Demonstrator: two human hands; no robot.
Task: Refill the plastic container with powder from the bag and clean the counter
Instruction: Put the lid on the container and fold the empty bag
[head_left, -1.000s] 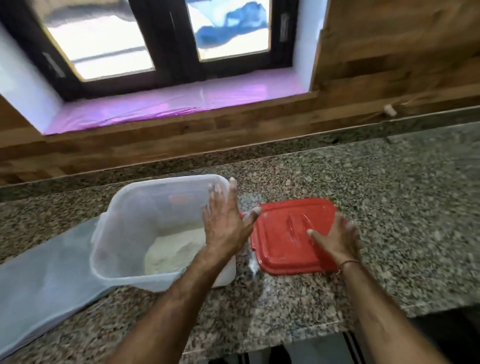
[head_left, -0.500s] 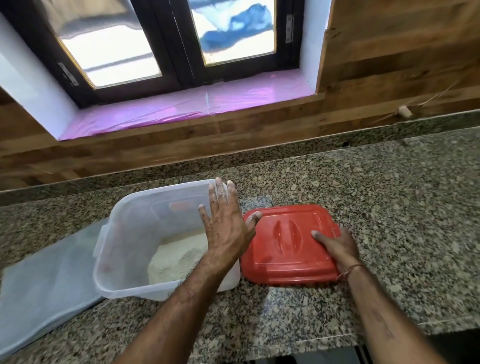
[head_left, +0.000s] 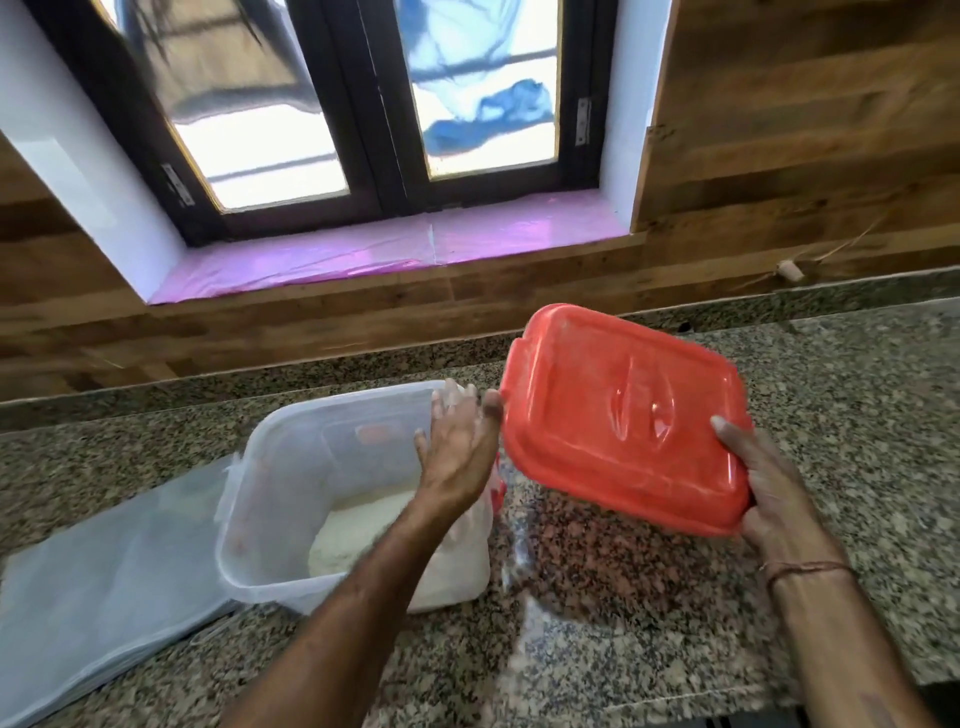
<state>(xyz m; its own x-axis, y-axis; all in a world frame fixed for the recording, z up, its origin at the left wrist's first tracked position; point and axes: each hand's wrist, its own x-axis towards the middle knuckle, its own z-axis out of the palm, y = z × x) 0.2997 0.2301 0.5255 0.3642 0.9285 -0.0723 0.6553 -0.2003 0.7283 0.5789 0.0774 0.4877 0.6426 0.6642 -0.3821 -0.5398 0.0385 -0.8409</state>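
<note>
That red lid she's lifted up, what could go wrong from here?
The red lid is pinched only at one corner by the right hand, tilted in mid-air, so it could slip. The left hand looks dusted with powder near the open plastic container; a bump might tip it or scatter powder onto the counter.

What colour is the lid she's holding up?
The lid is red-orange, clearest in the head view.
</note>
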